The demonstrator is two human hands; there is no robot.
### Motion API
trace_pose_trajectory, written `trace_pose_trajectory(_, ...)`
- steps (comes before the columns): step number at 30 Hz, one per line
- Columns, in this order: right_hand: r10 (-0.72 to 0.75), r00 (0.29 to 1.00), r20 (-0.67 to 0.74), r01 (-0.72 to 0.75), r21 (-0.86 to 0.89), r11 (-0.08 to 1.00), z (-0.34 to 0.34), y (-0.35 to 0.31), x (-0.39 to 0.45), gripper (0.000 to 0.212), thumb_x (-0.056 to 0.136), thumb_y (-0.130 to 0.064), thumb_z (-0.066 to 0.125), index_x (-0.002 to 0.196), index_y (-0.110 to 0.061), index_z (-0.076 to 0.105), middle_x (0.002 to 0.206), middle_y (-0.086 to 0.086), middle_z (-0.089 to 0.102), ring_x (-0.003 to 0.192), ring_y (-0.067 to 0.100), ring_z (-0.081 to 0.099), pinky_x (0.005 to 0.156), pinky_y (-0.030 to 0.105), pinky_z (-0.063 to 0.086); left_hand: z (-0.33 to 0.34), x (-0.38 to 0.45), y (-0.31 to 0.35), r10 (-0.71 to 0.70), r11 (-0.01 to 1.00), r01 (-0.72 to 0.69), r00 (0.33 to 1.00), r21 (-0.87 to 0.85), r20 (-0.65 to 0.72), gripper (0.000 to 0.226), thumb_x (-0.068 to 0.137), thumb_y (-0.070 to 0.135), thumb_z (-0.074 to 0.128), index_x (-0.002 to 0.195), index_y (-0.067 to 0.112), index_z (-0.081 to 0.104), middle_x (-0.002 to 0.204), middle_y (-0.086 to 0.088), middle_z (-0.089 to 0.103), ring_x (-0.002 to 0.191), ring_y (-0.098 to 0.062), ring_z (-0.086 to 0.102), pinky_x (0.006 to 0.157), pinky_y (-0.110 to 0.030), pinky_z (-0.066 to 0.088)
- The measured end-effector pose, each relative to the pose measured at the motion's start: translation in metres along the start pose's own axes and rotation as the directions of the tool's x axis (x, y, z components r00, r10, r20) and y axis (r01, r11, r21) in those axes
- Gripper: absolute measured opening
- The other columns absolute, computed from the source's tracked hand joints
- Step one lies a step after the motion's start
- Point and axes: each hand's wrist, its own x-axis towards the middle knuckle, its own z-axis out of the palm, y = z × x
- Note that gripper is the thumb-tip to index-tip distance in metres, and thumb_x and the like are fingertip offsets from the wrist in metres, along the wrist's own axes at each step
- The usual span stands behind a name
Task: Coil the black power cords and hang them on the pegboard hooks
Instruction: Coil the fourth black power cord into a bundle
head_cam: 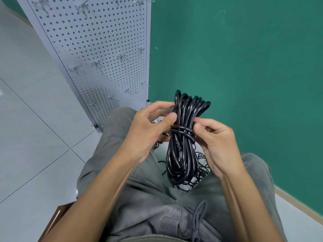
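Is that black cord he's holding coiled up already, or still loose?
Coiled. The black power cord is gathered into a long bundle of loops, with a couple of turns wrapped round its middle. Both the left hand and right hand pinch it there.

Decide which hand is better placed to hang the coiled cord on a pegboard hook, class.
Probably the left hand: it grips the coiled cord on the side nearer the pegboard, whose hooks look bare.

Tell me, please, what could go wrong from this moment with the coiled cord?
1. The wrap around the thick black coiled power cord may loosen if the left hand or right hand relaxes.
2. Thin black loose cables lie tangled below the coil and could snag it when lifted.
3. The metal hooks on the white perforated pegboard are narrow, so the bundle might slip off.
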Motion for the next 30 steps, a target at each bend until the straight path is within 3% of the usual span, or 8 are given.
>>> trace_pose_trajectory(6, 0.038, 0.999, -0.032, -0.034, 0.106, 0.994, 0.005, 0.003, 0.004, 0.026, 0.075, -0.021, 0.077, 0.095, -0.004, 0.077, 0.101, 0.016, 0.077, 0.092, 0.024, 0.071, 0.092, 0.038, 0.059, -0.002, 0.008, 0.014, 0.073, 0.981, -0.065, 0.997, 0.18, -0.037, 0.021, 0.087, 0.011, 0.078, 0.102, 0.024, 0.07, 0.104, 0.003, 0.076, 0.071, -0.013, 0.074, 0.068, -0.025, 0.061)
trace_pose_trajectory(10, -0.019, 0.976, -0.216, 0.009, -0.046, 0.999, 0.009, 0.004, 0.013, 0.039, 0.094, -0.041, 0.065, 0.109, -0.005, 0.063, 0.114, 0.018, 0.069, 0.102, 0.02, 0.066, 0.099, 0.056, 0.055, -0.001, 0.021, 0.017, 0.083, 0.901, -0.068, 0.996, 0.429, -0.017, 0.023, 0.087, 0.02, 0.081, 0.101, 0.035, 0.071, 0.108, 0.015, 0.072, 0.082, -0.008, 0.075, 0.085, -0.032, 0.062)
trace_pose_trajectory(12, -0.139, 0.963, -0.23, 0.108, -0.144, 0.984, 0.005, -0.003, 0.02, 0.046, 0.091, -0.053, 0.068, 0.118, -0.019, 0.053, 0.118, 0.004, 0.059, 0.104, 0.009, 0.063, 0.097, 0.051, 0.056, 0.001, 0.031, 0.019, 0.083, 0.843, -0.076, 0.996, 0.532, 0.011, 0.022, 0.087, 0.024, 0.081, 0.104, 0.033, 0.071, 0.107, 0.021, 0.07, 0.087, -0.002, 0.073, 0.088, -0.028, 0.06)
trace_pose_trajectory(14, -0.246, 0.963, -0.108, 0.202, -0.311, 0.929, -0.001, -0.016, 0.034, 0.051, 0.086, -0.053, 0.067, 0.13, -0.035, 0.05, 0.131, -0.005, 0.053, 0.111, 0.005, 0.062, 0.1, 0.035, 0.054, 0.006, 0.043, 0.021, 0.069, 0.81, -0.086, 0.996, 0.58, 0.05, 0.023, 0.087, 0.023, 0.082, 0.107, 0.029, 0.072, 0.11, 0.017, 0.072, 0.086, -0.002, 0.074, 0.088, -0.03, 0.06)
trace_pose_trajectory(18, -0.17, 0.973, 0.154, 0.227, -0.539, 0.811, -0.008, -0.033, 0.073, 0.036, 0.087, -0.043, 0.075, 0.121, -0.032, 0.069, 0.118, -0.007, 0.069, 0.109, 0.007, 0.065, 0.099, 0.027, 0.049, 0.017, 0.07, 0.019, 0.063, 0.777, -0.122, 0.991, 0.618, 0.116, 0.023, 0.087, 0.022, 0.082, 0.105, 0.03, 0.071, 0.113, 0.009, 0.073, 0.081, -0.007, 0.076, 0.087, -0.039, 0.062)
trace_pose_trajectory(22, -0.159, 0.986, 0.058, 0.167, -0.482, 0.86, -0.017, -0.024, 0.105, 0.022, 0.09, -0.021, 0.077, 0.111, -0.018, 0.074, 0.104, -0.001, 0.075, 0.095, 0.006, 0.067, 0.088, 0.018, 0.049, 0.019, 0.098, 0.007, 0.046, 0.799, -0.11, 0.991, 0.591, 0.123, 0.023, 0.09, 0.014, 0.078, 0.101, 0.032, 0.069, 0.111, 0.006, 0.074, 0.081, -0.011, 0.076, 0.089, -0.044, 0.061)
trace_pose_trajectory(28, -0.119, 0.993, -0.019, 0.093, -0.502, 0.86, -0.029, 0.0, 0.157, 0.028, 0.089, -0.016, 0.076, 0.117, -0.015, 0.076, 0.111, -0.002, 0.075, 0.109, 0.012, 0.067, 0.1, 0.027, 0.05, 0.02, 0.14, -0.025, 0.095, 0.786, -0.137, 0.99, 0.602, 0.101, 0.024, 0.096, 0.002, 0.068, 0.104, 0.025, 0.067, 0.112, 0.011, 0.072, 0.101, -0.013, 0.073, 0.09, -0.037, 0.061)
trace_pose_trajectory(30, -0.064, 0.998, 0.016, 0.064, -0.507, 0.859, -0.031, 0.007, 0.174, 0.032, 0.091, -0.017, 0.075, 0.122, -0.011, 0.073, 0.117, 0.0, 0.074, 0.112, 0.011, 0.067, 0.1, 0.021, 0.049, 0.016, 0.155, -0.038, 0.097, 0.774, -0.142, 0.99, 0.617, 0.106, 0.025, 0.098, 0.0, 0.065, 0.106, 0.023, 0.066, 0.114, 0.01, 0.072, 0.107, -0.016, 0.072, 0.087, -0.039, 0.062)
